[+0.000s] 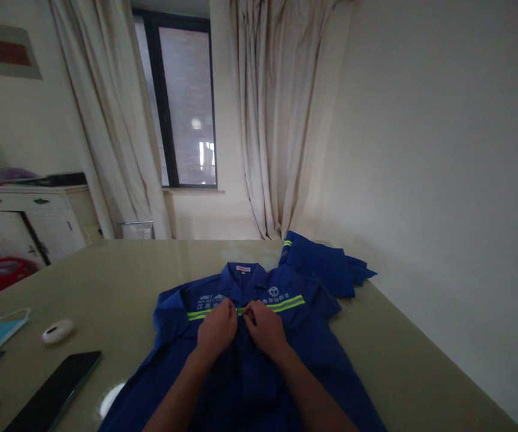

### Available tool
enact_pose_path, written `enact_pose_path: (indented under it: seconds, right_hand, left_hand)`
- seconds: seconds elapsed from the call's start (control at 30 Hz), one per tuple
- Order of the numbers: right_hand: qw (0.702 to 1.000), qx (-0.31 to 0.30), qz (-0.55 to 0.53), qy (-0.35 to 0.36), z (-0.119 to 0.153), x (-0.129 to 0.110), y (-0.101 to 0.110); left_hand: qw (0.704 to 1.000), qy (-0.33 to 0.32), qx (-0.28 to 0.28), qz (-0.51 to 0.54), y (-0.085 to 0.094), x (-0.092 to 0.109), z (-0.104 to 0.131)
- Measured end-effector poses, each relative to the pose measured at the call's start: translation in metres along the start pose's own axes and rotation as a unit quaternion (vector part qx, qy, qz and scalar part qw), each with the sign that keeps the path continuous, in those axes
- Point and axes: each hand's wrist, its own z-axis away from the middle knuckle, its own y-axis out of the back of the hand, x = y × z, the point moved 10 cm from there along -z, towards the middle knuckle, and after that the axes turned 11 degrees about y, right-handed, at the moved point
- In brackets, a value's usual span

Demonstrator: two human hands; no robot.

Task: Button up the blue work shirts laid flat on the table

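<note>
My left hand (217, 327) and right hand (265, 329) are just beside each other, fingertips drawn together, pinching the front of the shirt (317, 354) at its bright stripe (289, 303). The shirt lies face up on the tabletop (119, 270), running out of view below. To its left, open room stretches toward the phone (54, 390) and the far edge; to its right, a strip narrows along the wall (443, 180). The folded cloth (322, 258) reaches the right edge. The cabinet (51, 231) shows a dark gap; its contents are unclear.
</note>
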Motion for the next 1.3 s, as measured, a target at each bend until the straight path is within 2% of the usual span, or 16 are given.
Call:
enact_pose_path:
  seconds: [0.07, 0.2, 0.37, 0.57, 0.7, 0.9, 1.0, 1.1, 1.17, 1.23, 1.3]
  right_hand:
    - [0.999, -0.003, 0.003, 0.032, 0.001, -0.003, -0.008]
    - [0.998, -0.005, 0.035, 0.05, 0.006, -0.005, -0.012]
    - [0.993, -0.001, 0.101, 0.059, 0.0, -0.013, -0.011]
    - [0.99, 0.019, 0.098, 0.099, -0.003, -0.022, -0.007]
    - [0.995, 0.015, 0.074, 0.064, -0.003, -0.013, -0.006]
    - [0.997, 0.062, 0.032, -0.016, 0.0, 0.01, 0.005]
    - [0.994, 0.111, 0.006, -0.007, 0.004, 0.008, 0.016]
    - [0.997, 0.079, 0.0, 0.019, 0.003, 0.001, 0.01]
    - [0.998, 0.06, -0.005, 0.009, 0.002, 0.005, 0.004]
    - [0.993, 0.111, -0.046, -0.015, 0.002, 0.019, 0.011]
    - [0.972, 0.203, -0.112, -0.042, 0.006, 0.042, 0.025]
  left_hand:
    - [0.999, 0.012, 0.045, 0.013, -0.002, 0.005, -0.009]
    - [0.996, -0.003, 0.082, 0.04, -0.01, 0.012, -0.009]
    - [0.991, -0.014, 0.087, 0.102, -0.011, 0.005, -0.009]
    - [0.974, -0.006, 0.098, 0.206, -0.008, -0.003, -0.017]
    - [0.958, -0.036, 0.097, 0.267, -0.006, 0.002, -0.014]
    - [0.934, -0.11, 0.067, 0.333, -0.005, 0.017, -0.011]
    - [0.932, -0.127, 0.042, 0.336, -0.008, 0.019, -0.014]
    - [0.938, -0.145, 0.017, 0.315, -0.013, 0.023, -0.011]
    - [0.944, -0.148, 0.024, 0.294, -0.013, 0.024, -0.004]
    - [0.956, -0.14, 0.056, 0.252, -0.011, 0.024, 0.006]
    - [0.974, -0.128, 0.091, 0.165, -0.011, 0.023, 0.016]
